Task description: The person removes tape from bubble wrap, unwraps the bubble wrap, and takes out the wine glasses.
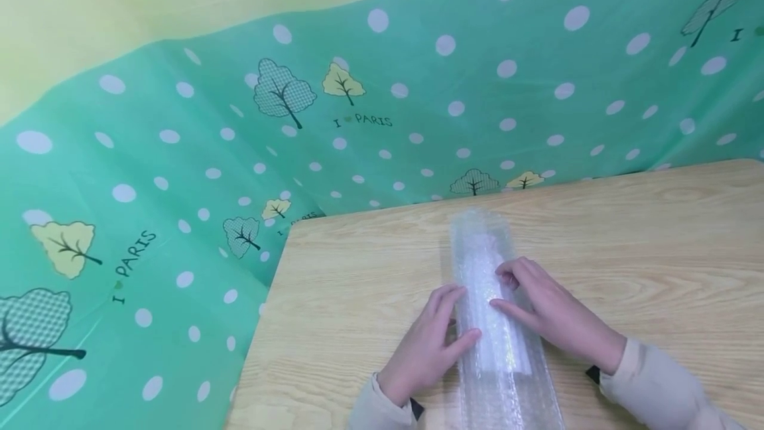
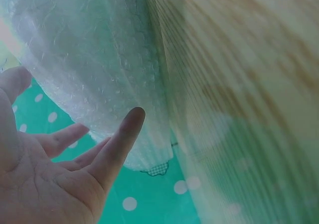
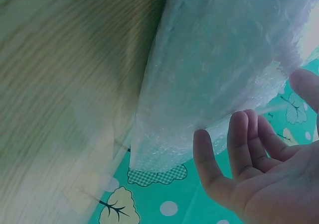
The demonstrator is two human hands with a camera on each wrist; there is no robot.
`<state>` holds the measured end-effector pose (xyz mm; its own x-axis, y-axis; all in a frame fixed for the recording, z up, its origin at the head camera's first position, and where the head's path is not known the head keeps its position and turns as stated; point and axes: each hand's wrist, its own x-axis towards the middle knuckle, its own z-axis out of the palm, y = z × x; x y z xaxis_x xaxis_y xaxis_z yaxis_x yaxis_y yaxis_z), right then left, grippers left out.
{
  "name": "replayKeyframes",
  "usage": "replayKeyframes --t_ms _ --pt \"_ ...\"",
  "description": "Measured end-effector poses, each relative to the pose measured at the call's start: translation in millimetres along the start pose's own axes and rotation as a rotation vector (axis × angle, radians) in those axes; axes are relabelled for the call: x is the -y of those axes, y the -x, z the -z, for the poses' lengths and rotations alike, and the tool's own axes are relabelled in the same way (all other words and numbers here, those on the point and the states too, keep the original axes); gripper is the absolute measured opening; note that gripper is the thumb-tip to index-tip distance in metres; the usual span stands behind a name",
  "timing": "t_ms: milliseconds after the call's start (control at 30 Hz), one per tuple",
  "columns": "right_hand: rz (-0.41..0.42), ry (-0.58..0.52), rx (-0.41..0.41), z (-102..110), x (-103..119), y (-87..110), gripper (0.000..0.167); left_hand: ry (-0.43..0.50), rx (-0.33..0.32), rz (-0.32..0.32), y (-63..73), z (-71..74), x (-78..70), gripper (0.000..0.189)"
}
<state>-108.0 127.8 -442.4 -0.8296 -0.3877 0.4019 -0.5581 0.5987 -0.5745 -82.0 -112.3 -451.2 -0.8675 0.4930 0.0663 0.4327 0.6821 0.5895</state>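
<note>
A long bundle of clear bubble wrap (image 1: 486,237) lies lengthwise on the wooden table, with a pale white inner part showing through the plastic. Along its left side is my left hand (image 1: 426,344), thumb and forefinger tips on the wrap's upper surface. My right hand (image 1: 552,304) lies over the right side, its thumb and bent fingers touching the top. From the left wrist, the left fingers (image 2: 119,149) look loosely extended against the bubbly surface. The right wrist view has the right fingers (image 3: 239,139) slightly bent along the wrap's side, thumb apart near the top.
The wood-grain table (image 1: 358,271) extends to both sides of the bundle. Behind it and to the left hangs a green cloth (image 1: 197,217) with white dots and printed trees, with a pale yellow band above.
</note>
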Motion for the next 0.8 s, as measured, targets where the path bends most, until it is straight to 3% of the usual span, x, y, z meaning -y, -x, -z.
replayKeyframes --t_ms 200,467,800 --pt "0.028 -0.006 -0.021 -0.5 -0.8 0.3 0.036 0.028 0.0 0.01 0.9 0.2 -1.2 0.066" --pt "-0.024 0.007 0.023 -0.7 0.5 0.8 0.038 0.065 0.024 0.025 1.4 5.1 -0.9 0.065" --pt "0.036 -0.012 -0.005 -0.8 3.0 -0.2 0.035 0.086 0.027 0.0 1.4 7.1 0.6 0.063"
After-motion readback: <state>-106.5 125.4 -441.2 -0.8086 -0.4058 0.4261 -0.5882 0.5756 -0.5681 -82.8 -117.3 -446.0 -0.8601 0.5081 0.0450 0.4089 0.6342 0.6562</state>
